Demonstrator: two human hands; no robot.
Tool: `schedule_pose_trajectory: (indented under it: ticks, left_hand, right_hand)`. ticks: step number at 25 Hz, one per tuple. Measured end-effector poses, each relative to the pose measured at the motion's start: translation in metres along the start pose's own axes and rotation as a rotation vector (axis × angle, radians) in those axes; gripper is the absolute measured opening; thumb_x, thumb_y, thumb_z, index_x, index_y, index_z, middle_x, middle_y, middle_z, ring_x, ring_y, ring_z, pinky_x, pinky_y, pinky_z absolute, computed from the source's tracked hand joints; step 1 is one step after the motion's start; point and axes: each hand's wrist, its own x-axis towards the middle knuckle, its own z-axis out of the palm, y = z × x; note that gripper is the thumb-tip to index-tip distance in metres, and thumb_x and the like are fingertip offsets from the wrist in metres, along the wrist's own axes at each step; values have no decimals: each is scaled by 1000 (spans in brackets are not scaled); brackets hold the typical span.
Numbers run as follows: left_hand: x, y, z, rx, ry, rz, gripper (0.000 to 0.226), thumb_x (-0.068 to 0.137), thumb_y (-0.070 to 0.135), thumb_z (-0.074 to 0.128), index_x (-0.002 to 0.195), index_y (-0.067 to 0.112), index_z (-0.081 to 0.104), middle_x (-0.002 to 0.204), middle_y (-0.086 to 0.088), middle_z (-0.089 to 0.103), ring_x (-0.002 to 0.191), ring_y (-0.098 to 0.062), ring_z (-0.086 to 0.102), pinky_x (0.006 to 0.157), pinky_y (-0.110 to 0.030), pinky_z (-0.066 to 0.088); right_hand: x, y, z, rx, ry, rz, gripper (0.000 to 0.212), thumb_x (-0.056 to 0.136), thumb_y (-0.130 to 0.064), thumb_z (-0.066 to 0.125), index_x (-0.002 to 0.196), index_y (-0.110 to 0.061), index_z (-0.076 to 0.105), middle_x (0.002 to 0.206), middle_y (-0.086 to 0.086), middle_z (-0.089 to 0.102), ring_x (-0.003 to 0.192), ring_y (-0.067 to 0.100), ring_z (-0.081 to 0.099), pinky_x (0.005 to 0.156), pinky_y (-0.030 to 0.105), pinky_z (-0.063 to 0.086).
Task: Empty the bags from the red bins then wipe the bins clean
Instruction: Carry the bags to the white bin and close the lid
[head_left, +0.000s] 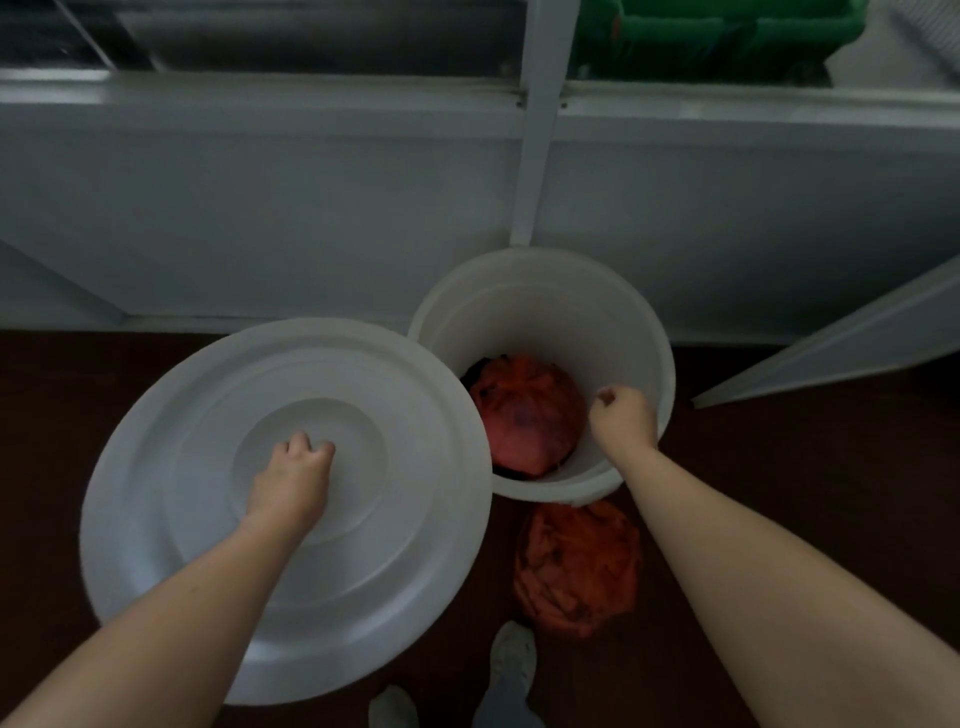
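White bin (545, 312) upright, mouth up; red bag (524, 415) inside, knot up. L hand (293, 483) grip on lid (208, 415) centre; R hand (621, 415) grip curled tight, empty.

- Floor (779, 467): dark brown, dimly lit.
- White wall panel (260, 208) behind; white upright post (535, 156) runs down across it.
- Window (311, 31) above, dark glass.
- Green shape (701, 36) top right, blurred.

Dark brown floor (805, 441) carries a white tub (540, 291) and — just beside it — a crumpled red bag (576, 566).
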Motion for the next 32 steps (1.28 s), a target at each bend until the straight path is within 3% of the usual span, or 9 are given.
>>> schedule_pose_trajectory:
  ticks: [16, 22, 27, 32]
  left_hand:
    - [-130, -63, 89, 32, -90, 162, 46, 98, 17, 49, 144, 22, 46, 127, -11, 43, 125, -31, 42, 80, -44, 49]
    - [-148, -36, 160, -12, -162, 187, 39, 97, 15, 52, 136, 13, 53, 120, -17, 46, 115, -37, 47, 86, -48, 50]
    - [-135, 5, 223, 27, -200, 182, 47, 99, 20, 49, 145, 19, 44, 132, -13, 42, 124, -33, 41, 93, -43, 48]
    - [-119, 49, 287, 2, -173, 168, 40, 98, 18, 52, 137, 15, 53, 122, -14, 47, 116, -34, 44, 81, -46, 53]
  right_hand:
    - [-209, 121, 32, -37, 3, 215, 25, 97, -18, 51, 113, -17, 70, 115, 10, 69, 107, 30, 63, 83, 27, 44]
    - [-215, 193, 48, -72, -12, 220, 22, 94, -19, 56, 110, -16, 71, 112, 14, 71, 107, 33, 65, 86, 31, 48]
    - [-185, 258, 66, -146, -49, 165, 45, 95, -28, 65, 137, -15, 58, 125, 15, 62, 117, 33, 60, 97, 36, 48]
    - [-133, 311, 94, -218, -141, 115, 59, 94, -36, 67, 147, -20, 46, 135, 14, 49, 121, 34, 55, 99, 40, 48]
